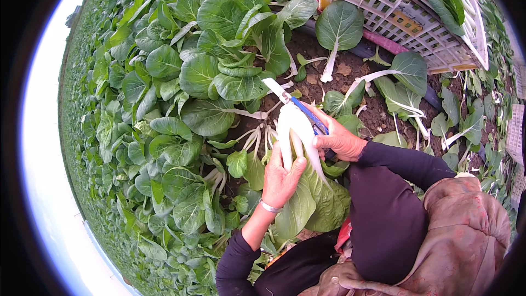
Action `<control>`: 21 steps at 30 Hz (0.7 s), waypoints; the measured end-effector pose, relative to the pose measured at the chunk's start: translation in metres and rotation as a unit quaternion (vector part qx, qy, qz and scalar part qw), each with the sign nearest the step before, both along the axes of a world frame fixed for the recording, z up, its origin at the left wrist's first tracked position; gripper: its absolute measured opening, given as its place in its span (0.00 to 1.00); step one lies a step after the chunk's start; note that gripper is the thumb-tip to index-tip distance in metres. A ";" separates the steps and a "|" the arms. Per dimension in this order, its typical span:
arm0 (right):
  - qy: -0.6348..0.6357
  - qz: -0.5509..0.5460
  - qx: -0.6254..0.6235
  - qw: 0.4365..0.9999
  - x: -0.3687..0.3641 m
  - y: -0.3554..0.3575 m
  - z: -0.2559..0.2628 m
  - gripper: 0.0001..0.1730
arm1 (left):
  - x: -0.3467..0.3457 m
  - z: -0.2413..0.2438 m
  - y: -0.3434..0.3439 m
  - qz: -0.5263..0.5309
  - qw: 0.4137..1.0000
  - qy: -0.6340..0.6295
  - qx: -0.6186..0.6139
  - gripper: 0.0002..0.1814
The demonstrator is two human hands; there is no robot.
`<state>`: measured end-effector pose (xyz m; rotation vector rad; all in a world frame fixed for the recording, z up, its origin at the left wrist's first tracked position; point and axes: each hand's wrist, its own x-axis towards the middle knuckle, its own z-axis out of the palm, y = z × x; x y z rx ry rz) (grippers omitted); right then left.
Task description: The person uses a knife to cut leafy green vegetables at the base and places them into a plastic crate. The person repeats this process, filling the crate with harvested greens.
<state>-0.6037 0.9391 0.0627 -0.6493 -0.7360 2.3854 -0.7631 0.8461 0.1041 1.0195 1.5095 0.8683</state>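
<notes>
A bok choy (291, 125) with thick white stalks lies between my two hands, its base pointing away from me and its green leaves hanging toward my lap. My left hand (281, 181) grips the stalks from below, thumb and fingers on either side. In my right hand (341, 137) is a knife (306, 111) with a blue handle and a short pale blade, which extends past the base of the plant. My right thumb also rests against an outer stalk. Part of the knife handle is hidden by my right fingers.
Dense rows of growing bok choy (181, 197) spread out on the left. A white plastic crate (394, 16) holding cut bok choy stands at the upper right, beside a dark pipe (431, 98). Loose leaves (339, 28) lie on the brown soil (310, 47). More crates (515, 129) stand at the right rim.
</notes>
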 end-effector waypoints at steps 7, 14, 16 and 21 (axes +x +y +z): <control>-0.052 0.057 0.045 0.996 -0.001 0.003 -0.009 0.52 | -0.012 -0.001 0.002 -0.017 0.959 0.268 0.093 0.16; -0.055 0.069 0.012 0.996 -0.003 0.002 -0.010 0.46 | -0.019 0.005 -0.002 0.071 0.981 0.177 -0.033 0.13; -0.050 0.087 0.012 0.995 -0.003 0.001 -0.010 0.36 | -0.030 0.004 0.003 0.023 0.903 0.407 0.137 0.12; -0.078 0.126 -0.026 0.989 0.001 -0.002 -0.015 0.24 | -0.065 0.026 0.002 0.068 0.873 0.478 0.069 0.09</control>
